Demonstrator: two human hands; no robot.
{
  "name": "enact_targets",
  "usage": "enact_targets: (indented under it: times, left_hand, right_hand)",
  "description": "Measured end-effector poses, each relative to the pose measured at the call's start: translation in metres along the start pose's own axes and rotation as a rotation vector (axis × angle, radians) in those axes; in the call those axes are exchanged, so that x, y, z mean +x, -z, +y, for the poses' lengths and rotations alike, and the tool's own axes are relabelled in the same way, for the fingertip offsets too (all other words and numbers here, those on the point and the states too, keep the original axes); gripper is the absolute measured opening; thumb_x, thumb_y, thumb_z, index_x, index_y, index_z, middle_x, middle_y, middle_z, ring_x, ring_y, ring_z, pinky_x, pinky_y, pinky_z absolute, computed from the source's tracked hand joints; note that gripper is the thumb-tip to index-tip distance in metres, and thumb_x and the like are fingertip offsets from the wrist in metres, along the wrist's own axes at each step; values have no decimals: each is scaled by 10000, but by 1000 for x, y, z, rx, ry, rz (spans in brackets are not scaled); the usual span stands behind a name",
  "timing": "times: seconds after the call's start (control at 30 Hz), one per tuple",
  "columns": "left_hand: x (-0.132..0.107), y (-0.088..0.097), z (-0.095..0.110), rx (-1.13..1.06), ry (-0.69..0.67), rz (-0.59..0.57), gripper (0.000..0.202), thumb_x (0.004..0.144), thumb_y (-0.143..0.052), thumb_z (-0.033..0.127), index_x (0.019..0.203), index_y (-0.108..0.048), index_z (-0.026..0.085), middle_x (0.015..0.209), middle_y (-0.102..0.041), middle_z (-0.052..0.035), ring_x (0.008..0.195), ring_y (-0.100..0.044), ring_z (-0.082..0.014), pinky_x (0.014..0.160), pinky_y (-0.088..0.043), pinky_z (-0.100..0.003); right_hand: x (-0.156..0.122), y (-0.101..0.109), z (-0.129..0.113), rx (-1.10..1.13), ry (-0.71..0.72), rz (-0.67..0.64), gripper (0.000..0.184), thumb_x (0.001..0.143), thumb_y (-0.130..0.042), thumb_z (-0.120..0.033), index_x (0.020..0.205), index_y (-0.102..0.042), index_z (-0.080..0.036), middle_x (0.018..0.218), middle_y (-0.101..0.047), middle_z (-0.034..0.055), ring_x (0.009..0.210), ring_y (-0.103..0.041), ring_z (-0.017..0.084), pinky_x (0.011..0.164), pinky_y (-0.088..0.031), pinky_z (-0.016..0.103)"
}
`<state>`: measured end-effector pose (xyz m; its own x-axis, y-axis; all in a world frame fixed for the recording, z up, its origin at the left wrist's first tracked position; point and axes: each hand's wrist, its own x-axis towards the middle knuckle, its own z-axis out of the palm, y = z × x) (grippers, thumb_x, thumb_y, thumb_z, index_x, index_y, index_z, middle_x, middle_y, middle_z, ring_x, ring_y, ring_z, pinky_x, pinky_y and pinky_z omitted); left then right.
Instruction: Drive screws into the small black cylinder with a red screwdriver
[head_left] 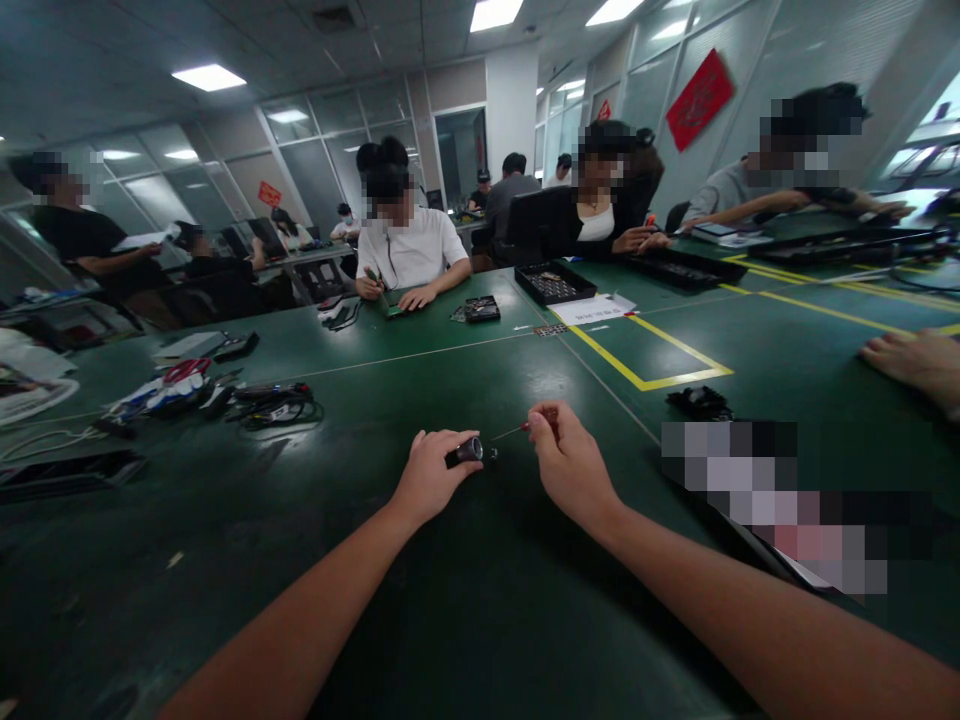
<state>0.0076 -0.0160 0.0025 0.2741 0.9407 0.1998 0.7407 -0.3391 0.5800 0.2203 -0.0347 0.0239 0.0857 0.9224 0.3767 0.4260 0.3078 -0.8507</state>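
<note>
Lying on its side on the green table, a short black flashlight-like cylinder [471,450] is gripped by my left hand [431,472]. Its round end, with a pale metal rim, faces right. My right hand [568,458] is closed around a thin screwdriver [511,433] with a red handle, mostly hidden in the fingers. The shaft points left toward the cylinder's rimmed end, and its tip stays a little apart from it. A tiny shiny part [493,454] rests on the table just right of the cylinder, below the screwdriver's shaft.
Cables [277,405] and tools lie in a heap at left, by a black tray [71,472]. A black case [697,402] and a phone-like slab [814,575] are at right. Across the table sit a co-worker [412,240] and a parts tray [555,283]; another person's hand [915,368] rests far right.
</note>
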Motion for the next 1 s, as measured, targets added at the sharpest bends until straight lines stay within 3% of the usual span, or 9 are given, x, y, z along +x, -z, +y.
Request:
enact_targets:
  times: [0.07, 0.23, 0.33, 0.43, 0.67, 0.83, 1.0]
  left_hand:
    - [0, 0, 0, -17, -5, 13, 380, 864, -727, 266, 1237, -659, 298, 1226, -676, -43, 1193, -569, -276, 1178, -220, -597]
    - [-2, 3, -1, -142, 17, 116, 361, 850, -727, 241, 1204, -655, 239, 1208, -663, -62, 1124, -600, -253, 1029, -457, -428]
    - [-2, 7, 4, -226, 49, 128, 429, 872, -694, 252, 1289, -595, 250, 1238, -647, -56, 1130, -600, -240, 1014, -466, -399]
    - [-1, 11, 13, -282, 60, 77, 404, 922, -610, 287, 1322, -553, 262, 1246, -630, -50, 1117, -595, -225, 993, -463, -381]
    - [2, 12, 37, -160, 111, -88, 239, 882, -658, 413, 1006, -617, 213, 911, -661, -15, 811, -609, -198, 696, -455, -306]
    - [7, 3, 46, -28, 44, -216, 148, 892, -651, 310, 1005, -676, 218, 989, -702, -34, 900, -648, -214, 772, -468, -324]
    - [19, -7, 48, 172, 39, -263, 346, 892, -639, 283, 1235, -636, 235, 1183, -668, -79, 1062, -627, -268, 862, -479, -374]
  right_hand:
    - [-1, -1, 1, 23, -2, 6, 235, 1002, -420, -409, 966, -574, -235, 812, -654, 36, 707, -611, 212, 644, -446, 334]
    - [-1, -1, -1, 69, 31, 33, 203, 958, -533, -402, 1026, -624, -233, 921, -701, 58, 832, -659, 233, 753, -498, 364]
    - [-1, 1, -3, 79, 55, 54, 207, 943, -562, -376, 1062, -640, -226, 1004, -717, 77, 931, -673, 248, 853, -508, 398]
    - [-1, 4, -7, 74, 47, 61, 235, 948, -556, -373, 1104, -648, -223, 1034, -725, 88, 933, -678, 252, 860, -515, 416]
    - [-3, 4, -8, 84, 72, 54, 213, 954, -550, -353, 1092, -649, -225, 1022, -726, 78, 928, -679, 241, 858, -516, 404]
    - [-2, 3, -5, 92, 90, 57, 211, 952, -550, -352, 1080, -651, -217, 998, -724, 68, 916, -682, 233, 841, -518, 391]
    - [-1, 3, -3, 107, 94, 50, 209, 949, -557, -358, 1071, -653, -217, 990, -725, 61, 913, -685, 230, 844, -519, 390]
